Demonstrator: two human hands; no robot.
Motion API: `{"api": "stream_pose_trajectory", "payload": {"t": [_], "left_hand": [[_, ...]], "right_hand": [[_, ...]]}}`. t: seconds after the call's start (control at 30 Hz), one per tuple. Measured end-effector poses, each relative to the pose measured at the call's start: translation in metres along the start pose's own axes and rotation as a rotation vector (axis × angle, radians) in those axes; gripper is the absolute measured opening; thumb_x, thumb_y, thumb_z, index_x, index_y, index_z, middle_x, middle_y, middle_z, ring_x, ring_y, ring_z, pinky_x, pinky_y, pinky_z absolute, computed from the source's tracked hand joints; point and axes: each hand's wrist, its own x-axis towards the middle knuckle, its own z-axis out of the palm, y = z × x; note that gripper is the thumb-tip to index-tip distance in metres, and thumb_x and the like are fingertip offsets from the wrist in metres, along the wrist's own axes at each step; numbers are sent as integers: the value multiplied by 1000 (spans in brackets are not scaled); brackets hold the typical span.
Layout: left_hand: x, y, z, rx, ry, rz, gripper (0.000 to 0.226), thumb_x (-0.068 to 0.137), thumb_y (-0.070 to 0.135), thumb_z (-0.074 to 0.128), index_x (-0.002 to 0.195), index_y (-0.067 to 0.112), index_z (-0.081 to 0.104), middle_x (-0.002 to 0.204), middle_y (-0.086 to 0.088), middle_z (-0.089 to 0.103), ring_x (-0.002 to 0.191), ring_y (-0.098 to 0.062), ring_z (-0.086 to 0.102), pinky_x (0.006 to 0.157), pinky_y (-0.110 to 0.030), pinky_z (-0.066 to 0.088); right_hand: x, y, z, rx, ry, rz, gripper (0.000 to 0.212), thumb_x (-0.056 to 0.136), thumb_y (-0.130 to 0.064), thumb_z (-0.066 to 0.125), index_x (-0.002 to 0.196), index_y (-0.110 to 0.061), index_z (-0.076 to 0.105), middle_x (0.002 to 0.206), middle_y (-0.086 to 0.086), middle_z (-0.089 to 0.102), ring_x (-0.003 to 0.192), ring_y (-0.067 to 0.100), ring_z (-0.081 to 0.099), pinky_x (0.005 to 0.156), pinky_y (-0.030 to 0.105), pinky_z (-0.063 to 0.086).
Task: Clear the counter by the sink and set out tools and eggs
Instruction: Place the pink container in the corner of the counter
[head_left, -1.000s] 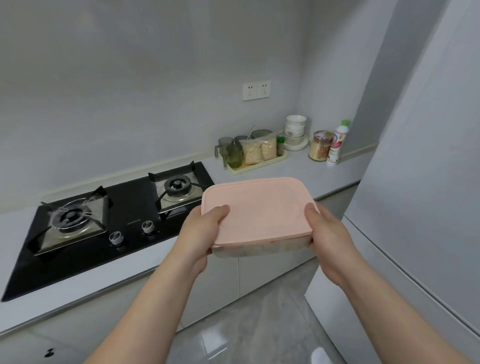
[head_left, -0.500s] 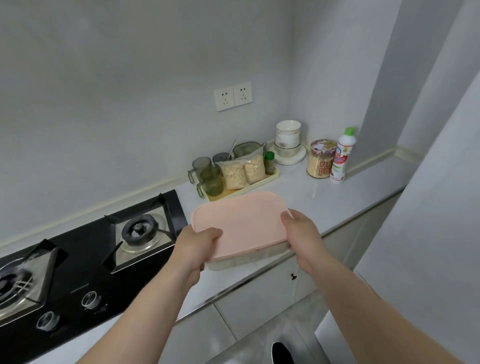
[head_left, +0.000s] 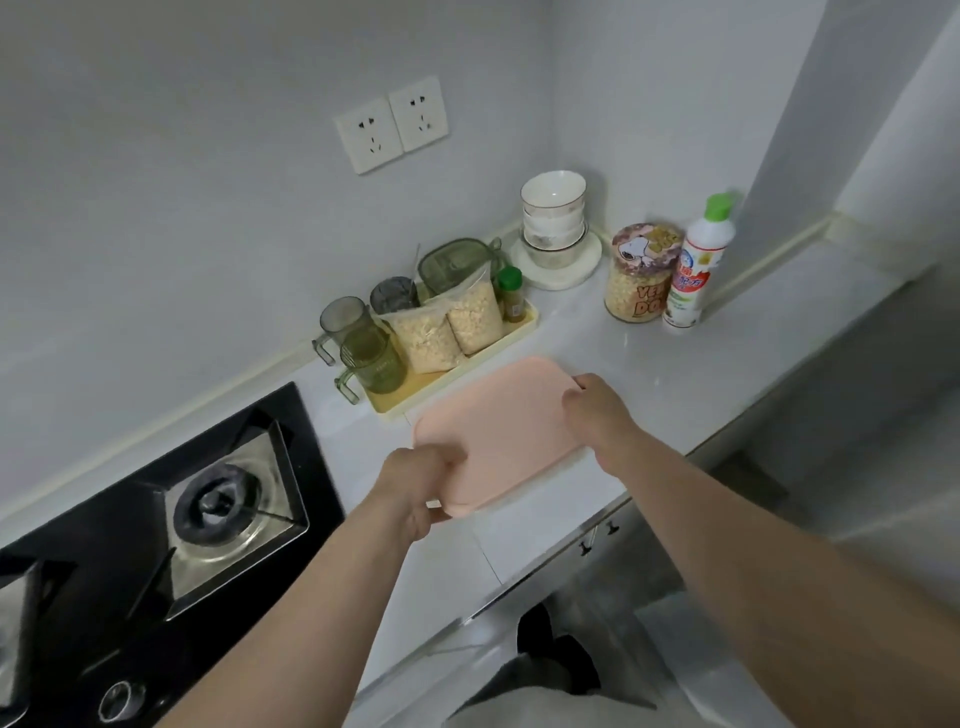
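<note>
A flat rectangular container with a pink lid (head_left: 504, 431) lies low over the white counter (head_left: 649, 374), just right of the stove; whether it rests on the surface I cannot tell. My left hand (head_left: 415, 483) grips its near left corner. At the far right edge my right hand (head_left: 597, 415) holds it. Its contents are hidden under the lid.
A black gas stove (head_left: 171, 519) fills the left. Behind the container a yellow tray (head_left: 467, 364) carries green cups, bags of grain and a spice jar. Stacked bowls (head_left: 553, 218), a cereal jar (head_left: 641, 275) and a white bottle (head_left: 696, 265) stand in the corner.
Both hands carried the pink-lidded container forward and down, from in front of the counter to over it, beside the yellow tray. The view turned right toward the corner.
</note>
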Motion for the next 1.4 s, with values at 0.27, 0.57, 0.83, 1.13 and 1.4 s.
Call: {"api": "stream_pose_trajectory", "payload": {"t": [0.27, 0.57, 0.83, 1.13, 1.4], "left_hand": [[58, 41, 37, 30, -150, -54, 38, 89, 9, 59, 127, 6, 54, 106, -7, 62, 90, -30, 61, 72, -43, 55], [101, 74, 74, 48, -269, -95, 39, 88, 6, 58, 126, 8, 52, 113, -7, 57, 108, -32, 61, 76, -45, 56], [133, 78, 92, -42, -252, -87, 50, 76, 5, 62, 125, 9, 55, 137, -11, 51, 123, -37, 53, 70, -42, 59], [123, 71, 78, -66, -255, -64, 42, 86, 5, 66, 127, 7, 55, 133, -2, 51, 116, -24, 52, 97, -49, 53], [64, 53, -16, 59, -111, 121, 24, 81, 11, 72, 101, 20, 61, 113, -1, 54, 103, -20, 53, 101, -35, 41]], "right_hand": [[76, -11, -10, -216, 100, 67, 36, 100, -7, 36, 133, -1, 49, 132, 18, 55, 119, 37, 54, 80, 30, 38], [136, -28, -26, -244, 220, 115, 39, 99, -10, 37, 135, -5, 52, 137, 17, 55, 125, 35, 53, 94, 34, 42], [164, -32, -22, -286, 305, 174, 47, 100, -21, 36, 146, -16, 42, 145, 17, 42, 131, 39, 45, 103, 37, 41], [146, -23, -14, -396, 341, 116, 54, 101, -27, 41, 151, -13, 27, 148, 18, 35, 138, 37, 33, 109, 46, 33], [27, -46, 33, -413, 239, -176, 49, 107, -28, 31, 151, -6, 32, 155, 13, 37, 144, 29, 32, 114, 37, 27]]}}
